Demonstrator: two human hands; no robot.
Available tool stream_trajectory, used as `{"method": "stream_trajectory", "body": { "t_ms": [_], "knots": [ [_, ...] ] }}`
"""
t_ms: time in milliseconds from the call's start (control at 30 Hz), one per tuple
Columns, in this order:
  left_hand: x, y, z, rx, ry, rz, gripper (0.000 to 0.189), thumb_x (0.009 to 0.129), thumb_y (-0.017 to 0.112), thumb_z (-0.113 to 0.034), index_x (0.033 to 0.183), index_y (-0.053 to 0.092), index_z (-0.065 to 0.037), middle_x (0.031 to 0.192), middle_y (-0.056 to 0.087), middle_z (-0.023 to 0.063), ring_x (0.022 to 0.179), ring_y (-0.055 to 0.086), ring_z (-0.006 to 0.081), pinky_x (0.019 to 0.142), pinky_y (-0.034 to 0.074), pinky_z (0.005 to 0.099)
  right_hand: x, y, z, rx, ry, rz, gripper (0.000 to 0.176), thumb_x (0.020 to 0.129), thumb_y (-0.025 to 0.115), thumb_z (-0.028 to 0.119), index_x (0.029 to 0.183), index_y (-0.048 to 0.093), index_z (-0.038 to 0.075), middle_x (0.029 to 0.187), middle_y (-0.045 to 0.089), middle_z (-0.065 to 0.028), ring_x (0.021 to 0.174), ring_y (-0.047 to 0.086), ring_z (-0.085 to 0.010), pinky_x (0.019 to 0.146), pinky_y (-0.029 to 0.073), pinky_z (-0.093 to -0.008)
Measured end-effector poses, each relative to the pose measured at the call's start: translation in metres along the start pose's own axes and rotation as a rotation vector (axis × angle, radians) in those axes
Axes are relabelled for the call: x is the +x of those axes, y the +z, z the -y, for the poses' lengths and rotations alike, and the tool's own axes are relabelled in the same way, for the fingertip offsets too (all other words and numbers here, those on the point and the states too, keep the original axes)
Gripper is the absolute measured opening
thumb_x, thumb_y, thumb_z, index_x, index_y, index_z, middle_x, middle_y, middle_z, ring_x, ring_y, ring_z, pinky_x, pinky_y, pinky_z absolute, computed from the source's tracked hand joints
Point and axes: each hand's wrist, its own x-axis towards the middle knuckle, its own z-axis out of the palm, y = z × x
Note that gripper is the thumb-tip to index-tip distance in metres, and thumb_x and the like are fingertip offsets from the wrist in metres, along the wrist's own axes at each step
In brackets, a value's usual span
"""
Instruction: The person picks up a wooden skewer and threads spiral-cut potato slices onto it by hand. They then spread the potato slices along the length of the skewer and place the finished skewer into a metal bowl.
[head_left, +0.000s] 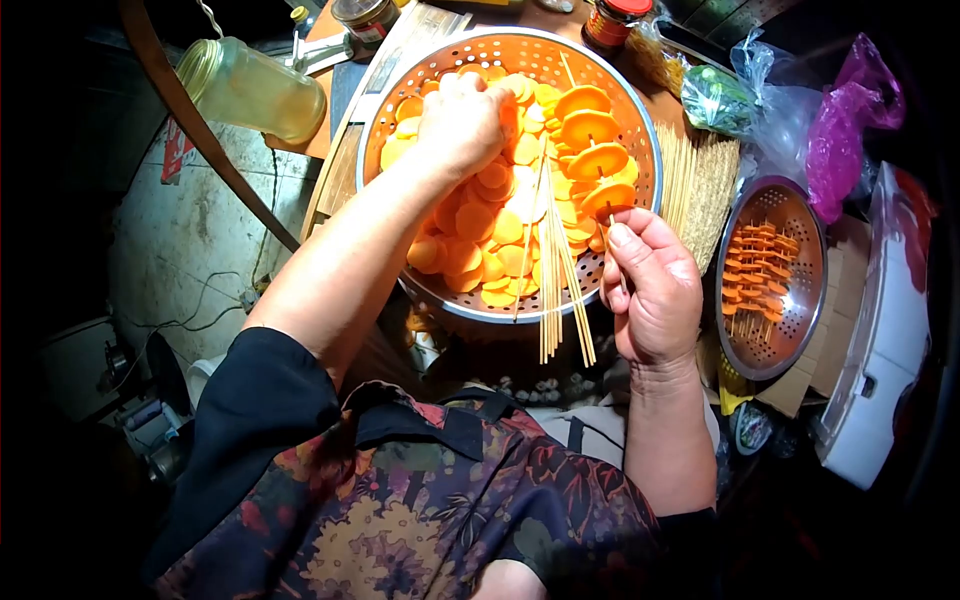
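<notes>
A large metal colander [652, 165] holds a heap of thin round orange slices [475, 218]. My left hand [463, 122] reaches into the upper left of the heap, its fingers bent down among the slices; their tips and anything between them are hidden. At the colander's right side, my right hand [652, 285] pinches the lower end of a thin skewer, which carries several spaced orange slices [598, 160] above the hand. Loose bamboo skewers [552, 290] lie across the heap and over the colander's front rim, just left of my right hand.
Right of the colander, bundled skewers [712, 185] lie beside a smaller colander [800, 320] with filled skewers. A white box [875, 350] and a purple bag [845, 130] are farther right. Jars [612, 22] stand behind; a large glass jar [265, 92] lies at the upper left.
</notes>
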Motion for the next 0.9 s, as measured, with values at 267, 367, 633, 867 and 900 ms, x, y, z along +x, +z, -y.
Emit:
{"method": "stream_trajectory", "body": {
  "t_ms": [267,367,633,867,900],
  "knots": [
    [0.006,-0.014,-0.007,-0.024,-0.075,0.101,0.03,0.071,0.065,-0.017,0.101,0.063,-0.014,0.109,0.055,0.0119,0.106,0.049,0.0284,0.09,0.041,0.0394,-0.002,-0.001,0.0,-0.014,-0.002,0.01,0.015,0.086,0.055,0.008,0.098,0.055,-0.001,0.072,0.053,0.0013,0.055,0.046,-0.0011,0.042,0.034,-0.0124],
    [0.011,-0.026,0.009,-0.382,-0.114,0.128,0.011,0.068,0.064,-0.014,0.077,0.062,-0.008,0.086,0.062,0.0124,0.082,0.059,0.0256,0.076,0.046,0.0337,-0.004,-0.001,0.001,-0.016,0.009,0.017,0.015,0.086,0.055,0.008,0.098,0.055,-0.001,0.072,0.053,0.001,0.055,0.047,-0.0013,0.042,0.035,-0.0126],
    [0.009,-0.06,0.027,-1.31,-0.492,0.087,0.015,0.076,0.068,-0.01,0.085,0.058,-0.005,0.075,0.061,0.0027,0.062,0.056,0.0069,0.051,0.044,0.0163,-0.007,0.011,-0.002,-0.174,0.081,0.095,0.014,0.087,0.056,0.011,0.096,0.056,0.001,0.064,0.053,0.0014,0.049,0.043,-0.0007,0.042,0.034,-0.0129],
    [0.003,-0.066,0.023,-1.697,-0.595,0.093,0.026,0.073,0.067,-0.003,0.096,0.057,0.0,0.084,0.059,0.0083,0.064,0.057,0.0112,0.053,0.049,0.0189,-0.006,0.015,-0.004,-0.175,0.097,0.106,0.015,0.086,0.057,0.012,0.097,0.056,0.001,0.063,0.052,0.0018,0.047,0.042,-0.0005,0.041,0.033,-0.0128],
    [0.003,-0.066,0.022,-1.697,-0.596,0.091,0.026,0.073,0.067,-0.003,0.096,0.057,0.0,0.084,0.059,0.0083,0.064,0.057,0.0112,0.053,0.049,0.0189,-0.006,0.014,-0.005,-0.183,0.101,0.114,0.015,0.086,0.057,0.012,0.097,0.056,0.001,0.063,0.052,0.0019,0.047,0.042,-0.0005,0.041,0.033,-0.0128]
  ]
}}
